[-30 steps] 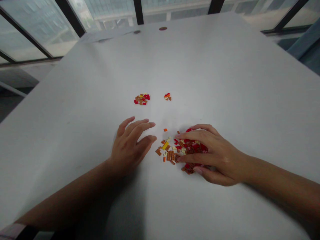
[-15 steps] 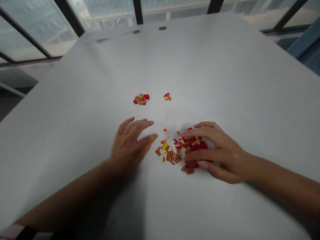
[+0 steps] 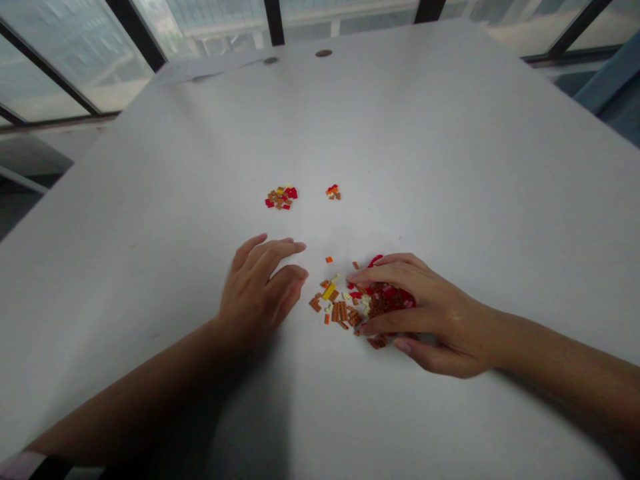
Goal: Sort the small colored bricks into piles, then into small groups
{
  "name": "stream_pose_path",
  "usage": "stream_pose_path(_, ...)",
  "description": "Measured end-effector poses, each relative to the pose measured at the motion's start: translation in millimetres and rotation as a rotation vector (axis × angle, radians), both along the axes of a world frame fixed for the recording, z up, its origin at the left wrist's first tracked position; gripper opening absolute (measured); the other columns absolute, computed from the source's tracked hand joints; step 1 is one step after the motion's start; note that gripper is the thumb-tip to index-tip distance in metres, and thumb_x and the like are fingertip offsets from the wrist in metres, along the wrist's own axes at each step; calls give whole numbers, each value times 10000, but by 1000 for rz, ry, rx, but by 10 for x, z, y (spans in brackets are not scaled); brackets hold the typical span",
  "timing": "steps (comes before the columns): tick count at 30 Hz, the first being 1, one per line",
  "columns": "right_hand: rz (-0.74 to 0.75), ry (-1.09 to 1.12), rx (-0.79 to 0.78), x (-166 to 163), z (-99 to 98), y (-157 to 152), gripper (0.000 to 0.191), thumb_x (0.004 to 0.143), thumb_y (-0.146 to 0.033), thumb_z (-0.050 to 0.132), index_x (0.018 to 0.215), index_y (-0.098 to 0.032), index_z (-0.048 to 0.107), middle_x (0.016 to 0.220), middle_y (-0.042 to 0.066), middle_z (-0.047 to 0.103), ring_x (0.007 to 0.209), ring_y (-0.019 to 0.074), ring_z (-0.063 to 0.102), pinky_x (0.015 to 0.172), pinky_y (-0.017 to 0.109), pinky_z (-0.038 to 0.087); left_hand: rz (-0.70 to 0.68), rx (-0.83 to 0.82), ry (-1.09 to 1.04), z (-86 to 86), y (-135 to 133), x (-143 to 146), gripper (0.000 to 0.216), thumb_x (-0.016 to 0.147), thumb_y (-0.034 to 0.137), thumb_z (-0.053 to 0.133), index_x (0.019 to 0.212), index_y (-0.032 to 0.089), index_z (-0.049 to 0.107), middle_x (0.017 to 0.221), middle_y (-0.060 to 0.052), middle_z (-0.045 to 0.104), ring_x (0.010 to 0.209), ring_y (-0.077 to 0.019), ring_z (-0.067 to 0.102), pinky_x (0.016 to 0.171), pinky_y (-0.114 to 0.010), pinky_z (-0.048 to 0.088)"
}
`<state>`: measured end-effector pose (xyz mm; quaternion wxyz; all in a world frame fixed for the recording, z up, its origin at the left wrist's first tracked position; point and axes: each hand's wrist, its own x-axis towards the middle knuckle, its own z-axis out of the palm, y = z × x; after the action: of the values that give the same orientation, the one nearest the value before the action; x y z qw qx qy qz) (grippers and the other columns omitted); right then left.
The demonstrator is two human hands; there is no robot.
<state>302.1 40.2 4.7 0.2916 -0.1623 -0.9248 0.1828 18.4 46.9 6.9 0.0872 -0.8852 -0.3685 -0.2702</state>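
Note:
My right hand is spread over a loose pile of small toy building bricks, mostly red and brown with some cream pieces. Its fingers are apart, resting on or just above the bricks, and hide part of the pile. At the pile's left side lie brown bricks, a yellow brick and a few orange ones. A single orange brick sits apart, just beyond them. My left hand hovers or rests left of the pile, fingers bent and parted, with nothing in it.
Farther back on the white table are a small heap of red, brown and yellow bricks and a smaller red and orange heap. Two round inserts mark the far edge, before the windows. Blue fabric hangs at right.
My right hand has shifted slightly left and nearer to me across the pile, stirring some red and brown bricks. My left thumb has curled in a little.

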Motion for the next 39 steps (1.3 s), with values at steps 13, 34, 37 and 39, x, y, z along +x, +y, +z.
stream_pose_path(13, 24, 67, -36, 23, -14, 14, 280, 931, -210, 442, 974, -224, 717, 1365, 112, 538, 1253, 240, 524, 1072, 516, 369, -21, -2, 0, 8, -10, -8, 99, 906, 124, 634, 945, 212, 613, 1186, -85, 698, 1148, -229, 652, 1083, -476, 428)
stream_pose_path(34, -105, 55, 59, 34, 98, -23, 120, 857, -198, 644, 951, -235, 710, 1328, 124, 574, 1200, 249, 564, 1020, 504, 429, -15, 23, -13, 6, -11, -5, 93, 914, 150, 641, 962, 226, 621, 1170, -76, 709, 1107, -221, 667, 1054, -471, 452)
stream_pose_path(37, -89, -23, 33, 27, 159, -51, 67, 850, -250, 701, 892, -259, 752, 1351, 118, 571, 1235, 276, 541, 1013, 495, 430, -11, 19, -22, 5, -9, -4, 97, 910, 150, 640, 960, 231, 627, 1173, -69, 710, 1107, -221, 667, 1057, -471, 451)
stream_pose_path(39, -95, -55, 58, 22, 152, -58, 86, 867, -288, 697, 905, -293, 773, 1353, 95, 590, 1212, 270, 558, 997, 480, 431, -10, 17, -21, 7, -10, -4, 100, 908, 145, 638, 959, 230, 628, 1170, -69, 711, 1105, -222, 668, 1058, -471, 451)
